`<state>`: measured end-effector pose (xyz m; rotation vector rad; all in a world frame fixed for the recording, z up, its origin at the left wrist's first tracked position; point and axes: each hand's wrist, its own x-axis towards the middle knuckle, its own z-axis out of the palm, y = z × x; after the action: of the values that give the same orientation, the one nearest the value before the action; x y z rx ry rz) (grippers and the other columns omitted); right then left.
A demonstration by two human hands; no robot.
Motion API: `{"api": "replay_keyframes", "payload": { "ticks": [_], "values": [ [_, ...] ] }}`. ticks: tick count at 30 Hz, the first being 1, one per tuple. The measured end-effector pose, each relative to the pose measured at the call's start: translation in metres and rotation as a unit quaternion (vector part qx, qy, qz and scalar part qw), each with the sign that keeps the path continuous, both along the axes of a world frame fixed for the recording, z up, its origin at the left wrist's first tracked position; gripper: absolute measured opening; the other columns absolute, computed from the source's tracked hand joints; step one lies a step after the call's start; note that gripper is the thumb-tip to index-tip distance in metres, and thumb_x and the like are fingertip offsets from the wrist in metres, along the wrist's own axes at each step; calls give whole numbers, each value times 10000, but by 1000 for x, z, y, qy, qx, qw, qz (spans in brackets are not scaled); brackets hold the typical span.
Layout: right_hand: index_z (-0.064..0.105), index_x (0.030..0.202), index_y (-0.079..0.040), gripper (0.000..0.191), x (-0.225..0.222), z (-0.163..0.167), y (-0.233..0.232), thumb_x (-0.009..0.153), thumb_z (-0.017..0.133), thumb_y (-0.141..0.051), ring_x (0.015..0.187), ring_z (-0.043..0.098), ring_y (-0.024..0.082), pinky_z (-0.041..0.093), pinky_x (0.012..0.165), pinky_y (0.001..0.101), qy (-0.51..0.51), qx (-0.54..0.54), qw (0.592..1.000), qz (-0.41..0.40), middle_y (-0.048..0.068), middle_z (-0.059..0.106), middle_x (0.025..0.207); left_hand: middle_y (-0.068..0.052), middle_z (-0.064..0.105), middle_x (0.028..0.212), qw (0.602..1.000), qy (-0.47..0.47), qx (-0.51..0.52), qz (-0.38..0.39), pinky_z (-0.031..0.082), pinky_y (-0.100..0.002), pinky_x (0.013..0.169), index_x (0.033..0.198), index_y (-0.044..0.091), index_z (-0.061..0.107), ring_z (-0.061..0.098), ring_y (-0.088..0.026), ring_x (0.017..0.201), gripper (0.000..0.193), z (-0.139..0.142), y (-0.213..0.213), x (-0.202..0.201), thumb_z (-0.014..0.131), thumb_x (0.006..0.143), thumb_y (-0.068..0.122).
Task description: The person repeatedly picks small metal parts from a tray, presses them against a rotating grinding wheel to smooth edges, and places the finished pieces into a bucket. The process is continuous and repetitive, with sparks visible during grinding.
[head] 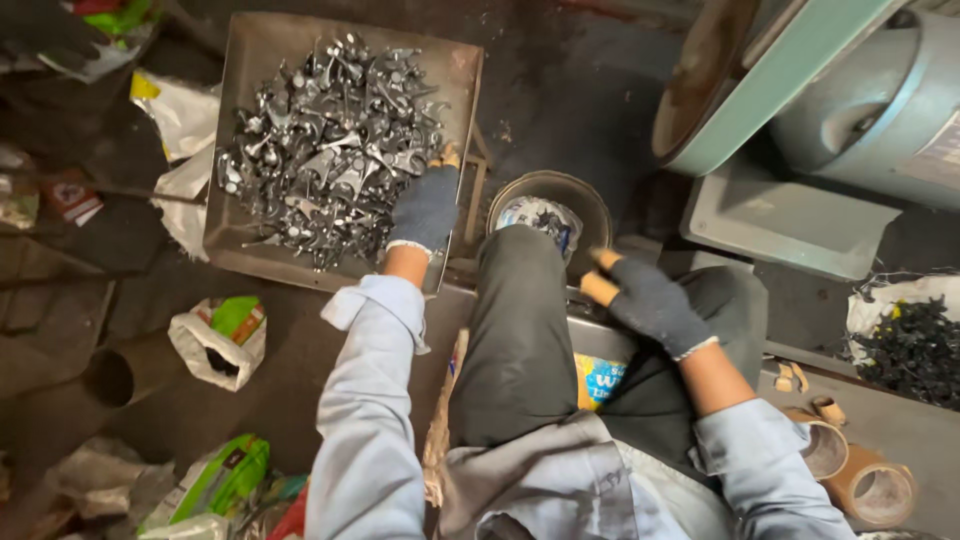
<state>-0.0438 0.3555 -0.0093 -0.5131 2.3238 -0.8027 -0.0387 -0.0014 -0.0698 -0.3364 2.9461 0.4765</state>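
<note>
- Reaching with my left hand [425,208] into the metal tray [250,60] at the upper left of the frame, I have the gloved fingers down on the right edge of the heap of small shiny metal parts [325,150]; whether they have closed on a piece I cannot tell, since the back of the glove hides them.
- My right hand [652,302] hangs over my knee near the middle of the frame, fingers loosely curled and holding nothing that I can see, well apart from the left.
- By the look of it the work is far from finished: the tray is piled high with bright parts.
- At the right edge of the frame a second heap of darker parts [915,350] lies on pale sheeting, much smaller than the tray's load; I cannot say whether those are done pieces.
- Between the two hands, just above my knee, a round bowl [590,200] holds something crumpled, blue and white.
- At the lower right some cardboard tubes [850,470] sit open-mouthed, with nothing showing inside.
</note>
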Motion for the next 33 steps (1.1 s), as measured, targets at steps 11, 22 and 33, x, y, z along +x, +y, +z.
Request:
{"api": "replay_keyframes", "payload": {
  "ticks": [11,22,33],
  "values": [
    [532,1496,-165,654,17,0,-7,939,592,-503,1149,652,324,503,974,405,-34,69,997,23,189,688,1190,-226,709,1004,988,52,97,110,518,-528,808,1068,65,699,674,-435,957,272,52,40,20,681,947,308],
    [652,1244,18,329,19,-48,55,1013,594,-209,870,721,133,600,747,270,-360,-458,738,-342,87,744,1032,-164,725,1062,925,114,306,-195,547,-421,806,1115,72,706,705,-331,956,293,59,232,77,654,861,209],
    [625,1247,-27,401,19,-9,73,953,602,-299,1061,676,134,546,927,293,-297,-474,767,-313,47,719,1161,-137,712,836,926,44,364,-92,525,-416,600,1039,61,723,664,-283,717,271,57,230,31,657,997,321]
  ]
}}
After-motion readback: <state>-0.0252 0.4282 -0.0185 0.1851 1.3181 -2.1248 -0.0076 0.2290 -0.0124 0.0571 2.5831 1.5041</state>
